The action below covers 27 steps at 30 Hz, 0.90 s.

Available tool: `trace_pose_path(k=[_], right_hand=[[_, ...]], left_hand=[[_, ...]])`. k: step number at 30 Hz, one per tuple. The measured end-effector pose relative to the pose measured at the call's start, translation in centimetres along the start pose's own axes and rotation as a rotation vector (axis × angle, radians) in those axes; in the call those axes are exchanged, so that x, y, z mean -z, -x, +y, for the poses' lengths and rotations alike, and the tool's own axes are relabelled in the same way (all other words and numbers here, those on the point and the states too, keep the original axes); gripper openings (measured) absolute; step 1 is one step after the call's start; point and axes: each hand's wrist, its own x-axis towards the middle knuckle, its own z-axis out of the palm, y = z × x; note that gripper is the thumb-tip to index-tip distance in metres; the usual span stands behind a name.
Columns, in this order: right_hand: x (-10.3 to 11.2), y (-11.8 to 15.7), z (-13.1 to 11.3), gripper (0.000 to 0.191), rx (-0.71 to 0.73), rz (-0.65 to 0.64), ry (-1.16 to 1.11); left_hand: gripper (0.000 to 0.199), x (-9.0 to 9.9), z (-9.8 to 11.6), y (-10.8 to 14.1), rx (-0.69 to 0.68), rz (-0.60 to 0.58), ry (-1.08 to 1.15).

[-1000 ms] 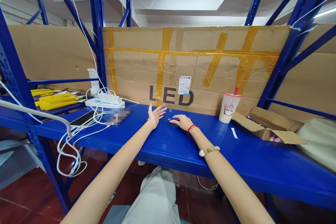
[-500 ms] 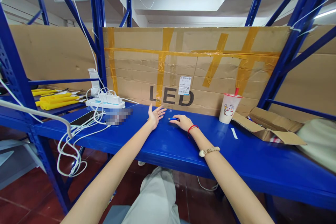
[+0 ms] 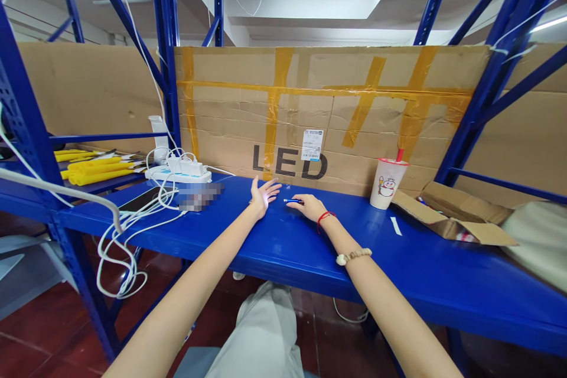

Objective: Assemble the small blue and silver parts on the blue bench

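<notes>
My right hand (image 3: 310, 208) is closed around a small blue flashlight (image 3: 292, 201), a slim tube whose front end points left. A red cord and a beaded bracelet circle that wrist. Facing the tube's front end, a short gap away, my left hand (image 3: 264, 195) is open, palm turned up and fingers spread. A bright patch lies on its palm. Nothing rests in the left hand. Both hands are over the back part of the blue table (image 3: 283, 248), near the cardboard panel.
A paper cup (image 3: 386, 186) with a red straw stands to the right, beside an open cardboard box (image 3: 460, 212). At left are a white power strip (image 3: 179, 174), tangled white cables (image 3: 128, 248), a phone (image 3: 139, 199) and yellow-handled tools (image 3: 100, 172). A taped cardboard panel (image 3: 230, 118) closes the back.
My left palm looks brighter, with a light patch on it. Both hands have kept nearly the same place and pose.
</notes>
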Motion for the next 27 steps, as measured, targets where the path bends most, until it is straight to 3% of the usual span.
trace_pose_path(k=[27], right_hand=[[0.21, 0.10, -0.24, 0.031, 0.021, -0.031, 0.004]], left_hand=[[0.074, 0.15, -0.17, -0.33, 0.014, -0.009, -0.008]])
